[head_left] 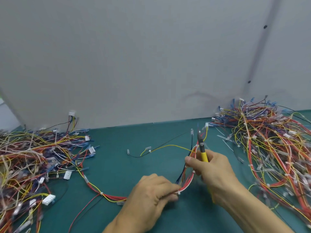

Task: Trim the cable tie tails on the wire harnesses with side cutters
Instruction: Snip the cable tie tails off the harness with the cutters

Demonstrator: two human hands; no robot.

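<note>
A wire harness [188,179] of red, yellow and dark wires arcs across the green mat [117,165] between my hands. My left hand [151,195] pinches the bundle beside a white cable tie [178,192]. My right hand [213,172] grips yellow-handled side cutters [202,148], jaws pointing up and away, near the upper bend of the harness. A second white tie [193,172] sits on the bundle just left of my right hand. The harness tail runs left to another tie [101,193].
A large heap of harnesses [30,158] covers the left of the mat, another heap [272,143] the right. Cut tie tails [223,140] lie by the right heap. A grey wall panel [151,64] stands behind the mat.
</note>
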